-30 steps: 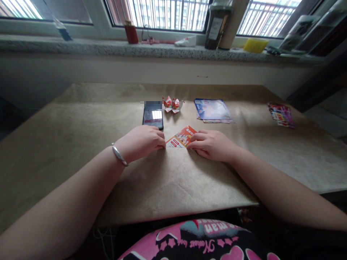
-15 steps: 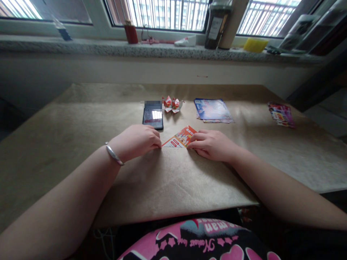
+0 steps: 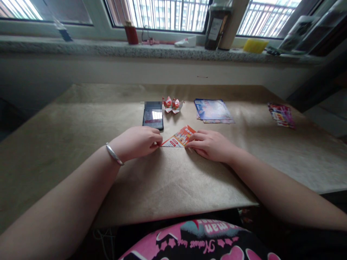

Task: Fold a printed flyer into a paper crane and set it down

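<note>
A sheet of printed orange and white paper [image 3: 179,138], folded into a triangle, lies on the table with its long straight edge toward me. My left hand [image 3: 145,142] pinches its left corner, thumb and fingers pressed together. On the paper's right part rests my right hand [image 3: 207,145], its fingertips closed on the folded edge and hiding the right corner. Just beyond the left hand lies a phone [image 3: 153,115] with a lit screen. Beside the phone stand small red and white folded paper cranes [image 3: 172,104].
A stack of blue printed sheets [image 3: 214,109] lies behind my right hand. Farther right is a pile of pink and purple printed papers [image 3: 281,115]. The granite windowsill [image 3: 94,47] holds a red container [image 3: 131,34], a dark jar [image 3: 215,30] and a yellow object [image 3: 255,45].
My right hand's fingertips have slid slightly left along the paper's near edge. The left hand has shifted very little and stays at the left corner.
</note>
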`<action>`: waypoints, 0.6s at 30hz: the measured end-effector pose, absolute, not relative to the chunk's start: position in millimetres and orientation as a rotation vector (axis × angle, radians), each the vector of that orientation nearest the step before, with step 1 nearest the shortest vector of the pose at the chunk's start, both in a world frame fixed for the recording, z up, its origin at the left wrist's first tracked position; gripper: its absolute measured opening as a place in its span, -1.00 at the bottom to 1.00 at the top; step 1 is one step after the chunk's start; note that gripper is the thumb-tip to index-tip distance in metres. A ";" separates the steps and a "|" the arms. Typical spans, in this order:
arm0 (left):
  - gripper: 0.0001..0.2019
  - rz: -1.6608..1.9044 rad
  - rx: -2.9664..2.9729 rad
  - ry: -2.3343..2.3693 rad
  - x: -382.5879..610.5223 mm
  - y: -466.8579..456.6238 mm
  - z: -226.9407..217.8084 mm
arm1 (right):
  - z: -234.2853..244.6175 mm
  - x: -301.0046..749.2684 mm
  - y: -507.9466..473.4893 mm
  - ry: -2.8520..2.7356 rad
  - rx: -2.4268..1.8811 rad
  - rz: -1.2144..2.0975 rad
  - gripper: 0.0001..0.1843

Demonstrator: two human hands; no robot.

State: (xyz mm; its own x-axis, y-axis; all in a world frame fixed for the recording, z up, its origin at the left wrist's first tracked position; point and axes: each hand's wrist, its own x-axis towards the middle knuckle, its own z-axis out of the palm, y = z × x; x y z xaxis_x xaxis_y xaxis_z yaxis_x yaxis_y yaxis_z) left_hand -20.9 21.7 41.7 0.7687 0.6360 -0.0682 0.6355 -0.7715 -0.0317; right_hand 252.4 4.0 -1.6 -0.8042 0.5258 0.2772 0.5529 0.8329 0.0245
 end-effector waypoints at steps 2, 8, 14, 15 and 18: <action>-0.86 0.029 -2.943 -0.996 -17.1 19.8 38.5 | -2.8 249.2 4.8 -2.749 -0.830 -0.152 -0.70; -0.75 -0.154 -2.998 -0.705 -7.2 18.1 22.4 | -3.6 241.0 8.1 -2.726 -0.840 -0.160 -0.72; -0.72 -0.188 -2.977 -0.684 -6.8 19.4 16.8 | -0.1 242.3 8.8 -2.731 -0.830 -0.170 -0.72; -0.72 -0.189 -2.973 -0.686 -6.7 19.3 17.0 | 0.6 242.8 8.7 -2.731 -0.827 -0.165 -0.72; -0.72 -0.178 -2.964 -0.706 -5.9 18.8 17.4 | 3.0 245.5 8.1 -2.740 -0.837 -0.159 -0.72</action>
